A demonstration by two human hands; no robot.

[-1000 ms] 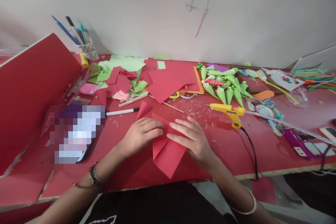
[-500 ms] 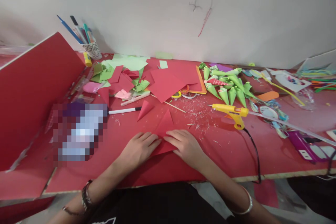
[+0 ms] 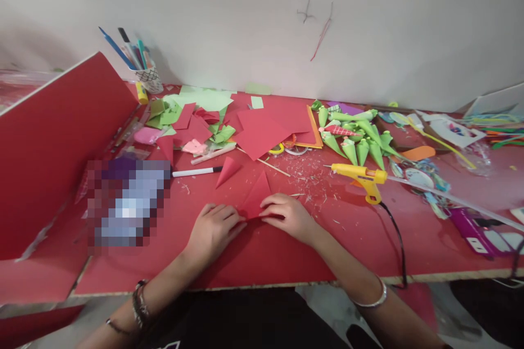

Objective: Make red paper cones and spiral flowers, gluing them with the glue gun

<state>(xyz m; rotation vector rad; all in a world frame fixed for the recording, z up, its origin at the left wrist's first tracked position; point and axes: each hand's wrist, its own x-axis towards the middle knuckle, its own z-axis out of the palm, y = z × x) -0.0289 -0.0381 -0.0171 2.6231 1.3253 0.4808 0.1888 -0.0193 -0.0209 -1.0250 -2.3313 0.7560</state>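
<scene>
A piece of red paper (image 3: 256,194), folded to a point at its far end, lies on the red tabletop in front of me. My left hand (image 3: 215,227) is at its near left corner, thumb and fingers closed on the edge. On the other side my right hand (image 3: 290,218) pinches the near right edge between thumb and fingertips. Just beyond my left hand is a red paper cone (image 3: 227,172), beside a white marker (image 3: 196,173) with a black cap.
A yellow glue gun (image 3: 360,174) with a black cord lies to the right, below several green paper cones (image 3: 368,142). Red paper sheets (image 3: 262,132) and green scraps (image 3: 166,113) are at the back. A pen cup (image 3: 149,80) and upright red board (image 3: 61,158) stand left.
The red paper's near edge has been folded up, so the piece is shorter. Both hands have shifted slightly, the right one now gripping the edge rather than lying flatter on it.
</scene>
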